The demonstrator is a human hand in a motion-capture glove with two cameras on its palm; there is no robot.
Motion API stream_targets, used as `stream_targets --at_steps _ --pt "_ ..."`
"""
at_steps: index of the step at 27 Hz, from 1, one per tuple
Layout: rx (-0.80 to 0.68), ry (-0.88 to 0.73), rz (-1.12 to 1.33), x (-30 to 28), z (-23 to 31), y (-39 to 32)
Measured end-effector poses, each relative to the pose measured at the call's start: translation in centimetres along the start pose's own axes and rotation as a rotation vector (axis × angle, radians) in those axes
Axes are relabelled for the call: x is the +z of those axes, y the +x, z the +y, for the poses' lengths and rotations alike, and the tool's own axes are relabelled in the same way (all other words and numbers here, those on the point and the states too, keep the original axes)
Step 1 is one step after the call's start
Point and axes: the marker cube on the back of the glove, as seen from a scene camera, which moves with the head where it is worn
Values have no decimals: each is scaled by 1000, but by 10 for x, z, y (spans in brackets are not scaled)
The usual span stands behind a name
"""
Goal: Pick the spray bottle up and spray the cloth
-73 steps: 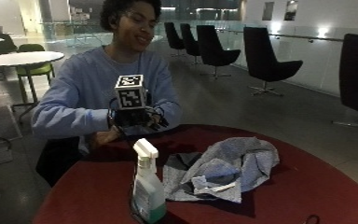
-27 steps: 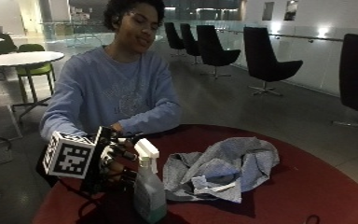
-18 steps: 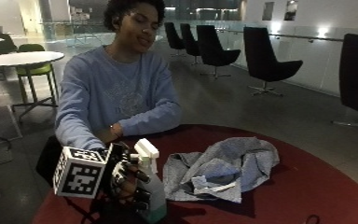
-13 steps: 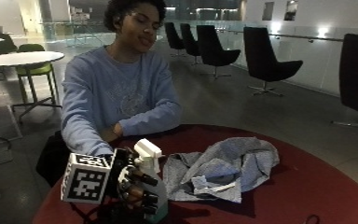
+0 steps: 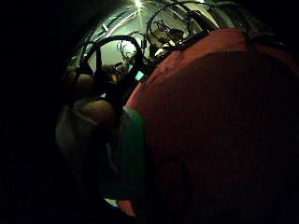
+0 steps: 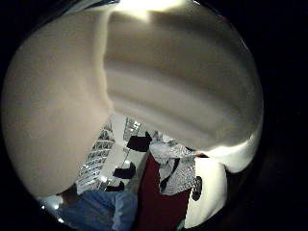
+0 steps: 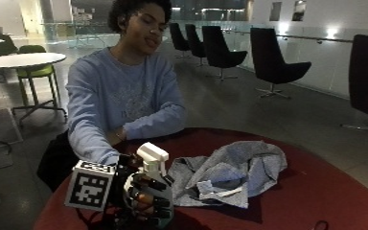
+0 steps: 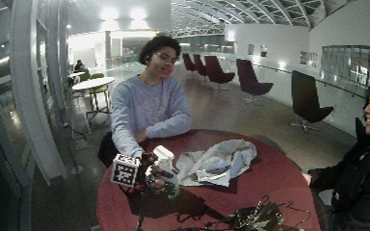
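A spray bottle with a white trigger head [image 7: 152,155] stands on the round red table [image 7: 311,191] near its left front edge. My gloved right hand [image 7: 147,197] grips the bottle's body, fingers curled round it and hiding most of it. The bottle's pale side [image 6: 183,86] fills the thumb side palm view, and its green lower part [image 5: 126,158] shows over the red tabletop [image 5: 215,121]. A crumpled grey cloth [image 7: 235,170] lies just right of the bottle, also seen as the cloth [image 6: 175,166] and the cloth [image 8: 214,161]. In the wide view the bottle [image 8: 164,161] sits in the hand [image 8: 151,179].
The person's bare left forearm [image 7: 145,127] rests at the table's far edge behind the bottle. A bundle of cables and gear [image 8: 256,219] lies at the table's near edge. A second person [image 8: 364,173] sits at the right side. Chairs and another table stand behind.
The gloved hand came down from chest height to the left of the bottle, then closed its fingers round the bottle's body. The cloth has not moved.
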Motion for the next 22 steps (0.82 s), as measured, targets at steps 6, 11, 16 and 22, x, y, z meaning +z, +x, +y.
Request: stream_targets --at_steps 6,11,16,22 --pt "-34 -172 -14 1 0 -26" --pt "-47 -441 68 8 -3 -68" --pt "-19 -690 217 21 -2 -95" --pt "75 -891 408 35 -4 -104"
